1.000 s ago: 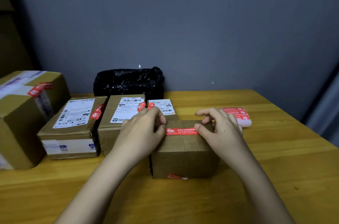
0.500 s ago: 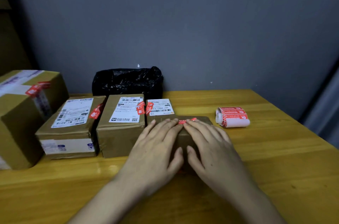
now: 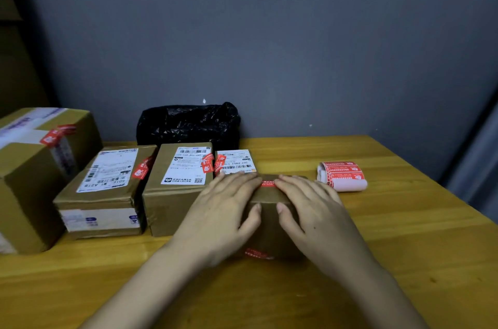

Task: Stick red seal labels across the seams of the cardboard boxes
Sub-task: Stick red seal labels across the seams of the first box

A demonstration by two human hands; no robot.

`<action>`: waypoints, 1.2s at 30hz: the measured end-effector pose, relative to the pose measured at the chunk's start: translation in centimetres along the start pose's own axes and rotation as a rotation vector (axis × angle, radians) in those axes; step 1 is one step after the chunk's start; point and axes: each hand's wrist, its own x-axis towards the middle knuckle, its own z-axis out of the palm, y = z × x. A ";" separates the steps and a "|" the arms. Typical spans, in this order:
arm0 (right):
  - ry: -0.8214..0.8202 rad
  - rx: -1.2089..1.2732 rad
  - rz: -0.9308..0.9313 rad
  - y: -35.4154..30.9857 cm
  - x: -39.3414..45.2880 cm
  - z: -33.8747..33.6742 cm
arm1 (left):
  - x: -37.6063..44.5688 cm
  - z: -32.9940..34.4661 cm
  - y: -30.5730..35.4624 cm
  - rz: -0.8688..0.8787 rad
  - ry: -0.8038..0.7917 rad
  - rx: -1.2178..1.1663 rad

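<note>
Small cardboard box (image 3: 266, 210) at table centre, mostly covered by both hands. Red seal label (image 3: 267, 183) across its top far edge, only a short stretch showing between the fingertips; ends hidden. Second red label (image 3: 258, 253) low on the near face, partly shaded, print unreadable. Left hand (image 3: 221, 215) flat on the box's left half, fingers straight and together, pressing down, thumb lying along the top. Right hand (image 3: 312, 215) mirrored on the right half, fingers extended, thumb likewise inward, gripping nothing. Just right of the box, apart from it, roll of red labels (image 3: 342, 176) on the wooden table (image 3: 404, 247). To the left, a row of already labelled boxes (image 3: 172, 188), the largest (image 3: 32, 180) cut off by the frame edge. Behind them a black plastic bag (image 3: 188, 123) against the wall, contents hidden.
</note>
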 end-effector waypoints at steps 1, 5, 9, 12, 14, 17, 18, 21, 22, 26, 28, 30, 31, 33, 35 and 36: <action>-0.009 0.020 0.015 -0.1 0.0 -0.1 | 0.0 -0.1 0.0 0.003 -0.001 0.004; -0.032 0.110 0.129 0.1 0.2 -0.5 | 0.1 -0.2 -0.2 -0.040 0.028 -0.074; -0.026 0.088 0.139 -0.4 0.3 -0.9 | 0.3 -0.2 -0.3 -0.045 0.038 -0.058; -0.050 0.157 0.175 -0.8 0.1 -1.4 | 0.2 -0.2 -0.4 -0.047 0.011 -0.009; -0.066 0.280 0.213 -0.9 0.1 -1.7 | 0.1 -0.1 -0.5 -0.032 0.012 -0.020; -0.039 0.298 0.196 -0.7 0.3 -1.5 | 0.1 0.0 -0.4 -0.070 0.036 -0.144; -0.021 0.242 0.172 -0.6 0.4 -1.3 | 0.2 -0.1 -0.4 -0.076 0.048 -0.153; -0.005 0.100 0.097 -0.5 0.8 -0.6 | 0.7 -0.2 -0.2 -0.018 0.030 -0.058; -0.023 0.064 0.066 -0.5 0.9 -0.3 | 0.8 -0.2 -0.1 0.011 0.008 -0.013; -0.035 -0.006 -0.003 -0.7 1.0 0.5 | 0.9 0.3 0.2 0.066 -0.028 0.092; -0.031 0.009 0.001 -0.5 0.8 0.4 | 0.7 0.1 0.0 0.048 -0.018 0.074; -0.013 0.018 0.017 -0.3 0.6 0.3 | 0.6 0.0 -0.4 0.014 -0.025 0.064; -0.006 0.018 0.022 -0.2 0.6 0.2 | 0.6 0.0 -0.5 0.001 -0.027 0.061; -0.008 0.025 0.025 -0.2 0.6 0.2 | 0.4 0.1 -0.7 -0.018 -0.028 0.048; -0.022 0.057 0.027 0.0 0.6 0.1 | 0.3 0.1 -0.8 -0.039 -0.032 0.051; -0.040 0.091 0.038 0.1 0.6 -0.2 | 0.3 0.0 -0.9 -0.051 -0.036 0.056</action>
